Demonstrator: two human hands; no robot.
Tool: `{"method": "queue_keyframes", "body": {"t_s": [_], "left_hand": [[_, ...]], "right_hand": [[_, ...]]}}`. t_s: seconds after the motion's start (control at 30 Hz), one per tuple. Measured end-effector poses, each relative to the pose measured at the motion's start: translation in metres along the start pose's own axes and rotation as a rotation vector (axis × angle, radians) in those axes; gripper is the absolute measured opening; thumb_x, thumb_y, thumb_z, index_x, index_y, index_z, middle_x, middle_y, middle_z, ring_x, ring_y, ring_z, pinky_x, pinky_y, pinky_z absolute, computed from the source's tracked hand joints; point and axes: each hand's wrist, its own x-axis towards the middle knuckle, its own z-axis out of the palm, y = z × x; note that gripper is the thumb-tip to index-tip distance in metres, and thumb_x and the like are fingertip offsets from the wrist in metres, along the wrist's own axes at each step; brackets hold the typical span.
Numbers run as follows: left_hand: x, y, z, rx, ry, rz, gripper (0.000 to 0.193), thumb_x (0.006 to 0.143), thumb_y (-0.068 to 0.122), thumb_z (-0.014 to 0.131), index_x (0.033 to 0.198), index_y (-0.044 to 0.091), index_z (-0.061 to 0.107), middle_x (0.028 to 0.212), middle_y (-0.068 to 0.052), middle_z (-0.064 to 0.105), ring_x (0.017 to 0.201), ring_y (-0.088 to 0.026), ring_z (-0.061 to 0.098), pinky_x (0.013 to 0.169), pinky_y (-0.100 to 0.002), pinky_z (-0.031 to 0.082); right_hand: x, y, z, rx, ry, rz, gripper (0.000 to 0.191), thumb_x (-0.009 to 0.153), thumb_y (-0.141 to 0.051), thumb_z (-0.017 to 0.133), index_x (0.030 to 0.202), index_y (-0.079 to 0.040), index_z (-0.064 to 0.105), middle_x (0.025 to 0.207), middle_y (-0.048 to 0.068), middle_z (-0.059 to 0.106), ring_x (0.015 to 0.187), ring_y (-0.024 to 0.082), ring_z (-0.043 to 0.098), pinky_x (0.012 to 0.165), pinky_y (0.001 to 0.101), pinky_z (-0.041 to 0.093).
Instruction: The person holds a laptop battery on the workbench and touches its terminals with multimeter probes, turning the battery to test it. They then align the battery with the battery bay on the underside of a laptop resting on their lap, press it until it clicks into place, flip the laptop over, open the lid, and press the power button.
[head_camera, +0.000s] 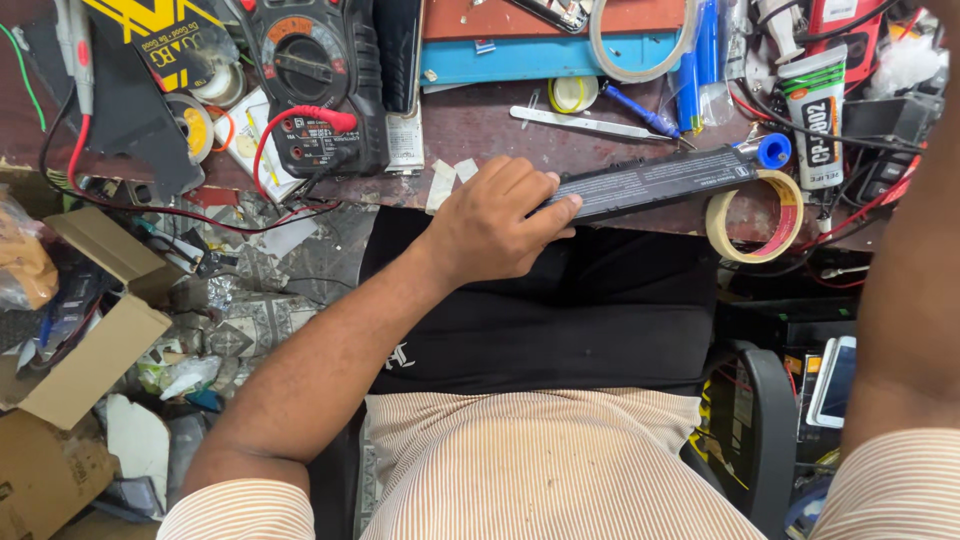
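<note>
In the middle of the frame, the left hand (495, 225) lies flat on one end of a long, thin black battery pack (655, 182). Its fingers are pressed together and rest on the matte plastic top; they do not pinch anything. The pack lies at the near edge of the worn brown workbench (480, 125), a little tilted. Its far end is just beside one roll of cream tape (755, 215), a ring shape. At upper left stands one black multimeter (315, 85) with one red lead. One pair of shiny metal tweezers (590, 124) lies above the pack. Of the right arm only the forearm shows at the right edge; I cannot tell the state of that hand.
</note>
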Motion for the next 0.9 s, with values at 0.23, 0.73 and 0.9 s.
{"method": "queue_keyframes", "body": {"t_s": [0.23, 0.73, 0.9], "left_hand": [[0.0, 0.001, -0.003, -0.109, 0.066, -0.058, 0.036, 0.075, 0.015, 0.088, 0.102, 0.002, 0.067, 0.108, -0.013, 0.068, 0.094, -0.029, 0.064, 0.083, -0.04, 0.053], [0.001, -0.004, -0.011, -0.322, 0.029, -0.201, 0.046, 0.074, 0.011, 0.094, 0.108, 0.001, 0.065, 0.09, -0.005, 0.065, 0.089, -0.026, 0.065, 0.079, -0.038, 0.056], [0.001, -0.006, -0.019, -0.364, -0.017, -0.214, 0.039, 0.072, 0.009, 0.092, 0.1, 0.002, 0.066, 0.1, -0.007, 0.07, 0.097, -0.026, 0.069, 0.084, -0.037, 0.057]], "right_hand": [[-0.025, -0.015, -0.014, 0.313, 0.12, 0.063, 0.02, 0.11, -0.014, 0.065, 0.123, 0.0, 0.063, 0.113, 0.013, 0.063, 0.094, 0.024, 0.07, 0.082, 0.0331, 0.059], [-0.153, -0.104, 0.036, 0.474, 0.249, -0.199, 0.016, 0.101, -0.004, 0.062, 0.115, 0.003, 0.065, 0.104, 0.017, 0.07, 0.085, 0.03, 0.071, 0.077, 0.0376, 0.058], [-0.157, -0.108, 0.048, 0.285, 0.272, -0.457, 0.007, 0.097, -0.004, 0.067, 0.104, -0.002, 0.067, 0.097, 0.017, 0.068, 0.089, 0.036, 0.073, 0.08, 0.0413, 0.06]]}}
